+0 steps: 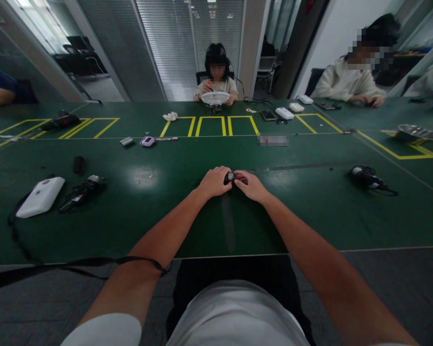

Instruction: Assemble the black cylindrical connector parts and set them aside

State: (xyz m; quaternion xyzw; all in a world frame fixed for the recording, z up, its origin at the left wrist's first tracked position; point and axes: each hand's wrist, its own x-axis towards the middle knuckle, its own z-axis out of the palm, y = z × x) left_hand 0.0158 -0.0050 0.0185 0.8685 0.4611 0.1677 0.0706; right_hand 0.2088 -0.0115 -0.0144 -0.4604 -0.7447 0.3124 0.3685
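both forearms reach over the near edge of the green table (310, 216). the left hand (213, 181) and right hand (251, 185) meet at mid-table, fingers curled, each pinching one end of a small black device (230, 178). it sits between the two hands, just above the tabletop. its long axis runs roughly left to right, but it is too small to tell which way it faces. farther left lies a white box (40, 196), and across the table a person holds a white round grille (215, 97).

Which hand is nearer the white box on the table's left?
Left. Left hand is mid-table, well right of the white box; right hand is beside it, farther right.
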